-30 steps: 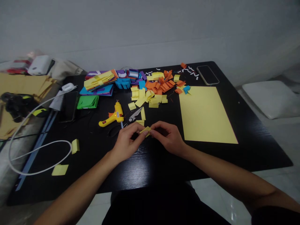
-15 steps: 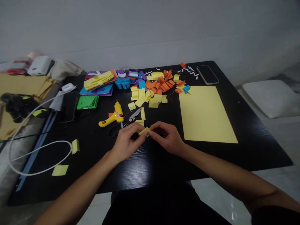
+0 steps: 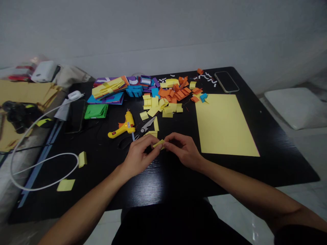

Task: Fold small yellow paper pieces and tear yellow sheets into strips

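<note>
Left hand (image 3: pixel 139 154): thumb and forefinger pinched nearly together on the left part of a small yellow paper piece (image 3: pixel 158 144).
Right hand (image 3: pixel 184 151): thumb and forefinger brought together at that piece's right end; the other fingers are curled.
Yellow paper piece: between both hands' fingertips, above the near part of the black table (image 3: pixel 276 163); its folds are too small to tell.
Hot glue gun (image 3: pixel 126 125): yellow, lying beyond the left hand; a pale label (image 3: pixel 128 124) on its body and a red patch (image 3: pixel 113 133) on its handle, print too small to read.
Scissors (image 3: pixel 148 125): just right of the glue gun, handles partly hidden.
Yellow sheet (image 3: pixel 224 124): flat, beyond the right hand, plain on the face shown.
Smartphone (image 3: pixel 227 81): far right corner, screen dark.
Folded orange pieces (image 3: pixel 178 93): heaped beside yellow ones (image 3: pixel 168 109).
</note>
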`<state>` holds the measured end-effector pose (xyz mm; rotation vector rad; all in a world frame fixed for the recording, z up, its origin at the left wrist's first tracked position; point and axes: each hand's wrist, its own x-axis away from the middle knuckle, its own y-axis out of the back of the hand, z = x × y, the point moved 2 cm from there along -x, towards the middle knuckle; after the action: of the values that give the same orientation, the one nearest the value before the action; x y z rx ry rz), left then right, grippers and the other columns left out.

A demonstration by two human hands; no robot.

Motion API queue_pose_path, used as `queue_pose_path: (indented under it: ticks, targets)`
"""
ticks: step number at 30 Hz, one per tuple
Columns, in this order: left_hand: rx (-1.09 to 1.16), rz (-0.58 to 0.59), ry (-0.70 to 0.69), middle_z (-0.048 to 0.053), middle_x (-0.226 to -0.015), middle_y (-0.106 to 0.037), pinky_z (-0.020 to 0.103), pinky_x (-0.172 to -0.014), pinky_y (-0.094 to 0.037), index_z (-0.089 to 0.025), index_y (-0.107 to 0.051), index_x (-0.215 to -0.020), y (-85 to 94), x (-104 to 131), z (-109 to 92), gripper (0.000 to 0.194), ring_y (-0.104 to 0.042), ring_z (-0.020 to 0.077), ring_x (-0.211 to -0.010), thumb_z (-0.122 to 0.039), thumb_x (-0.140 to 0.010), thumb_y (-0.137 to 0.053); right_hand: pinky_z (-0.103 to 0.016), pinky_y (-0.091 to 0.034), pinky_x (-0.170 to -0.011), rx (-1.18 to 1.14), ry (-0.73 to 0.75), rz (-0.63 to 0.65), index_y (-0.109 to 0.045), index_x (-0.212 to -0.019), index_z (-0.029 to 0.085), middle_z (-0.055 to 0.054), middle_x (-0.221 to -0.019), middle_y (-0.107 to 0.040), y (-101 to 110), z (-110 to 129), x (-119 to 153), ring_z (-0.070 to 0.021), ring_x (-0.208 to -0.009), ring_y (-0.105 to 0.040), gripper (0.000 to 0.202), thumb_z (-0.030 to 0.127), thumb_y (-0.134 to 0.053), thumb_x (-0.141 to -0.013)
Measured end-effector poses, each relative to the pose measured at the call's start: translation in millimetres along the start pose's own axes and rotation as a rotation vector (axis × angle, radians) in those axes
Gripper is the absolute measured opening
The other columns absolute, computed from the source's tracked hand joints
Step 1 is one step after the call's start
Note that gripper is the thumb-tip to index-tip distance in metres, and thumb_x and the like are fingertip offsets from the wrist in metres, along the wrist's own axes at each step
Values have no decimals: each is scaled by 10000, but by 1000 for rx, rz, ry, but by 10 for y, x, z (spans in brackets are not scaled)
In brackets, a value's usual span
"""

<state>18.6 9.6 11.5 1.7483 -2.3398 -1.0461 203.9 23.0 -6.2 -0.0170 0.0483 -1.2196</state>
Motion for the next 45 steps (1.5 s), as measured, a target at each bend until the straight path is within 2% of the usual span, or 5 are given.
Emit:
queue_pose_path:
  ticks: [12,17,28,39,45]
  targets:
    - [-32,-23,135,-16,-702,-607,228,-597,-445,-175,-676,-841,9,-24,66,134,-557,117,-631,-244,-951,-639,-271,-540,-652,-38,-37,-13,-672,-892,191,3,-767,-669,-1,-50,-40,-131,-658,-634,260,436,-757,-880]
    - [-23,12,102,-19,-695,-594,221,-581,-427,-174,-666,-816,5,-21,60,160,-542,110,-622,-244,-958,-640,-278,-544,-669,-3,-25,18,-709,-885,183,-10,-786,-699,1,-45,-29,-140,-686,-647,255,433,-760,-876]
    - [-5,-57,143,-17,-695,-601,230,-602,-451,-177,-647,-804,9,-28,64,152,-553,114,-628,-235,-945,-647,-278,-543,-648,-96,-113,-11,-732,-794,200,8,-740,-706,38,-66,-69,-125,-636,-628,232,418,-804,-828]
    - [-41,-36,98,-14,-722,-603,230,-623,-460,-187,-652,-845,38,-24,75,138,-564,118,-653,-235,-974,-641,-283,-560,-659,-64,-93,-29,-736,-835,193,-7,-772,-725,33,-81,-74,-133,-653,-642,247,432,-802,-835]
    - [-127,-112,-3,14,-766,-676,249,-660,-499,-187,-713,-944,72,-39,49,65,-618,139,-690,-222,-970,-664,-269,-514,-625,96,37,-156,-731,-884,205,1,-754,-663,31,-59,-55,-139,-667,-609,244,438,-794,-851]
